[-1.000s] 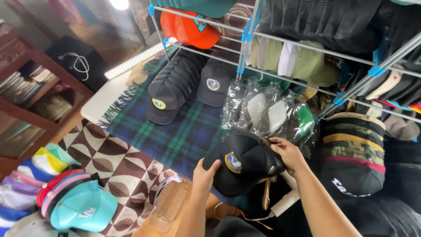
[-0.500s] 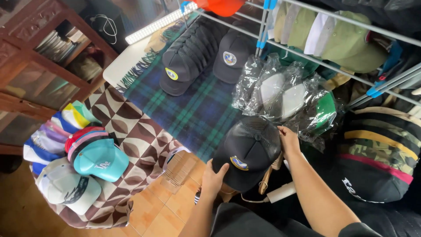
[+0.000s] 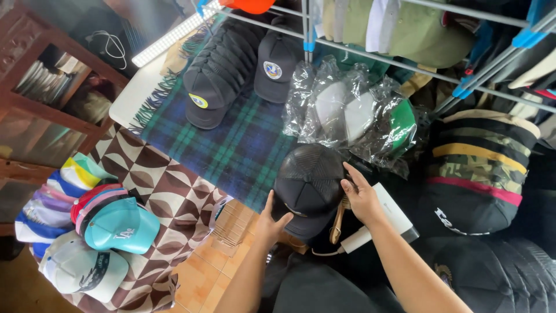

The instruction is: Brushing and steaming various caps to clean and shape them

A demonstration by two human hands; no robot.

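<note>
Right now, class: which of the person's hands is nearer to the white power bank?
Right. The right hand lies against the white power bank, beside the black cap. The left hand grips the cap's far side, apart from the power bank.

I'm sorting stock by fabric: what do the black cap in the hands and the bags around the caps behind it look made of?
The black cap looks part mesh: fine netting shows on its back panels, matte, probably synthetic. The bags look like thin clear plastic film, crinkled and glossy with glare.
</note>
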